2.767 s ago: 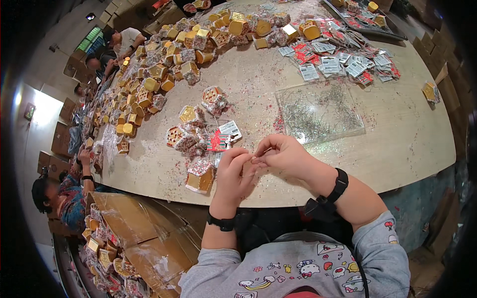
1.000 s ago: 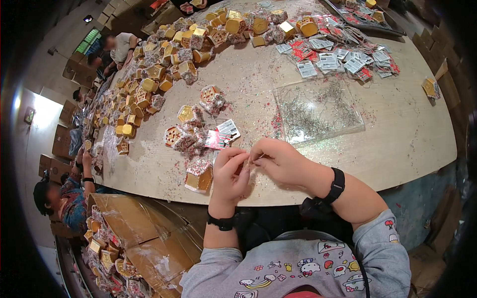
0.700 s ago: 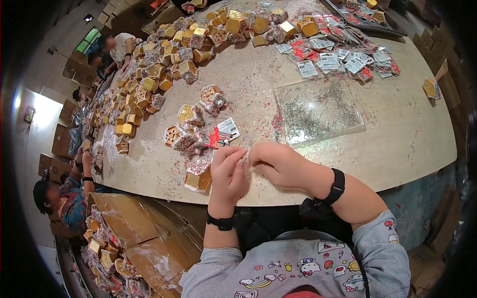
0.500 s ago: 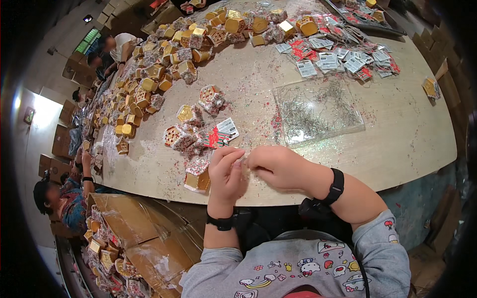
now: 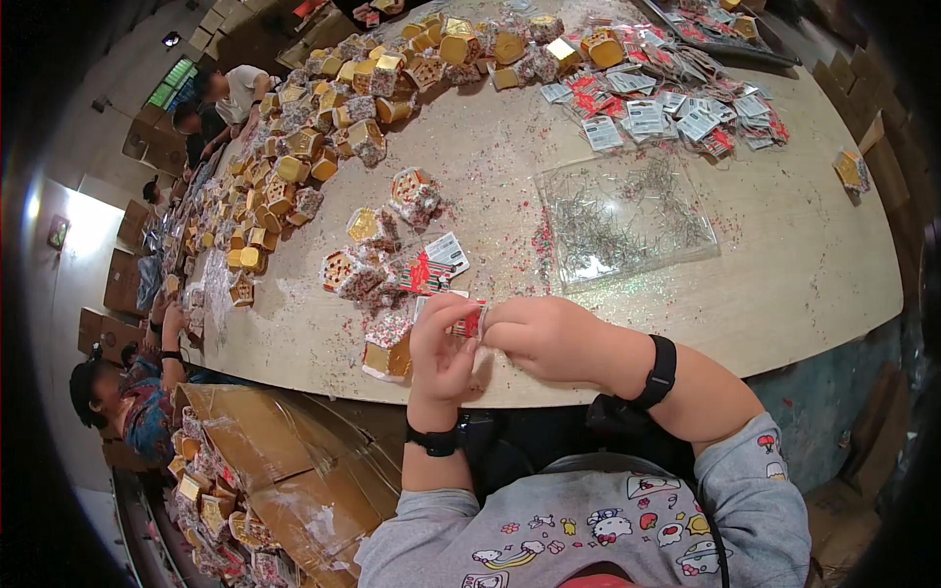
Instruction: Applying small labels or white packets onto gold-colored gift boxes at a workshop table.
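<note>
Near the table's front edge, my left hand point(image 5: 441, 348) is closed on a small red and white tag card point(image 5: 470, 322), partly hidden by the fingers. My right hand point(image 5: 534, 331) meets the card's right edge with its fingers pinched together; whatever is between them is hidden. Just beyond my left hand lie more tag cards point(image 5: 431, 274), red-striped and pale. Around them stand several small house-shaped ornaments with gold bases and sprinkle-coated sides: one point(image 5: 388, 348) beside my left hand, another point(image 5: 353, 272) farther back, and one point(image 5: 415, 196) behind those.
A clear shallow tray point(image 5: 627, 220) of thin metal wires lies right of centre. Many ornaments point(image 5: 294, 167) line the left and back, and a pile of cards point(image 5: 647, 118) sits at back right. An open carton point(image 5: 284, 461) of ornaments stands at lower left. Co-workers point(image 5: 127, 392) sit along the left.
The card between my hands now shows its red face, where before it was mostly hidden. My left fingers have spread slightly around it; my right hand has shifted a little nearer me.
</note>
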`<state>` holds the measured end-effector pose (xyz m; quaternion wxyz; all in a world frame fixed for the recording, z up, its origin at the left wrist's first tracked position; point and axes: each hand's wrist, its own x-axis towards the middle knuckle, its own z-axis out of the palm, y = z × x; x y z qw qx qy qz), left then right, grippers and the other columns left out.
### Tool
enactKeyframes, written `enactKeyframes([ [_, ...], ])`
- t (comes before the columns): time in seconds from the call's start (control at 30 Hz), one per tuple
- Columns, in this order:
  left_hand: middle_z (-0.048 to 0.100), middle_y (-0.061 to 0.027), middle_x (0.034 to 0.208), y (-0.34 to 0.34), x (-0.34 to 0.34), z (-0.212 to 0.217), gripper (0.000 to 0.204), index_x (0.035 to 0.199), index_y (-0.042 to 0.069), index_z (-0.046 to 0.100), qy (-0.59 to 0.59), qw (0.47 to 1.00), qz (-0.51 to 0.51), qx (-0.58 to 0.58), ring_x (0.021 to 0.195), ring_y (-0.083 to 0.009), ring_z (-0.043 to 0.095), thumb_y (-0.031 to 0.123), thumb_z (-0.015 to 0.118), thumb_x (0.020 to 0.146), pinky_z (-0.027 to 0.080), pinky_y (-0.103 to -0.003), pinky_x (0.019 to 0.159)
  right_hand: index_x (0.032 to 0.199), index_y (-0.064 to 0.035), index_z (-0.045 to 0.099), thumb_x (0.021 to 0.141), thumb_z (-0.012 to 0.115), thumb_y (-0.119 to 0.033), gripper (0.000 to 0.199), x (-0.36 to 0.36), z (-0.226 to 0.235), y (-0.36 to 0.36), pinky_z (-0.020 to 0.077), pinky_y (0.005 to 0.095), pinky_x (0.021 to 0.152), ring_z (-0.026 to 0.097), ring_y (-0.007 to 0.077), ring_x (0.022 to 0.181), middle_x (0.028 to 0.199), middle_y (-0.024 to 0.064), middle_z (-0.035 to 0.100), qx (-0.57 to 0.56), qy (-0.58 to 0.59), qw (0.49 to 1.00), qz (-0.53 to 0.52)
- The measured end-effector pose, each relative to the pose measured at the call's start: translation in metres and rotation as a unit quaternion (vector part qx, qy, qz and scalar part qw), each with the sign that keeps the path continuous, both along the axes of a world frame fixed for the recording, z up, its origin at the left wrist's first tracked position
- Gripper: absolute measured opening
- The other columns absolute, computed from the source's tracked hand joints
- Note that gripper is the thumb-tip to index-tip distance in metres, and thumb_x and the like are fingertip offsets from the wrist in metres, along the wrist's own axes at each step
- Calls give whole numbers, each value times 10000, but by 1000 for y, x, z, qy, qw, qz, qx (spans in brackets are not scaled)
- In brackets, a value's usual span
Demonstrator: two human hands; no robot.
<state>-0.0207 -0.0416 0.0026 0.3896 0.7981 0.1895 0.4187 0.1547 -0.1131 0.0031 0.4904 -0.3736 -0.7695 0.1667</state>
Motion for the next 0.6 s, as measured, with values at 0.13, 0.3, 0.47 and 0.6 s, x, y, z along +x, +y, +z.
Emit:
enactKeyframes([
  [0.13, 581, -133, 970, 4, -6, -10, 197, 945, 14, 597, -74, 997, -28, -11, 900, -241, 552, 16, 627, 750, 450, -340, 791, 872, -40, 589, 739, 601, -21, 135, 0, 6, 0, 486, 372, 683, 595, 308, 778, 810, 133, 577, -76, 73, 994, -24],
  [0.3, 601, -114, 917, 9, -12, -14, 156, 921, 21, 586, -59, 996, -65, 3, 842, -215, 563, 40, 665, 788, 460, -334, 766, 879, -17, 621, 760, 593, 8, 124, 0, 3, 2, 488, 310, 678, 614, 228, 746, 801, 125, 611, -233, 214, 949, -15],
  [0.47, 617, -106, 888, -2, -5, -12, 156, 868, 24, 586, -119, 988, -41, -87, 821, -206, 578, -65, 656, 760, 472, -312, 745, 882, -4, 614, 789, 611, 10, 94, 0, -1, 4, 482, 267, 674, 582, 124, 741, 792, 67, 609, -306, 313, 899, 14],
  [0.6, 627, -103, 844, 2, -7, -15, 185, 870, 32, 580, -115, 993, -16, -16, 765, -211, 589, -98, 645, 755, 476, -303, 698, 969, 2, 622, 821, 611, -23, 151, -4, -1, 6, 478, 256, 667, 563, 106, 729, 814, 42, 602, -346, 349, 870, 20],
])
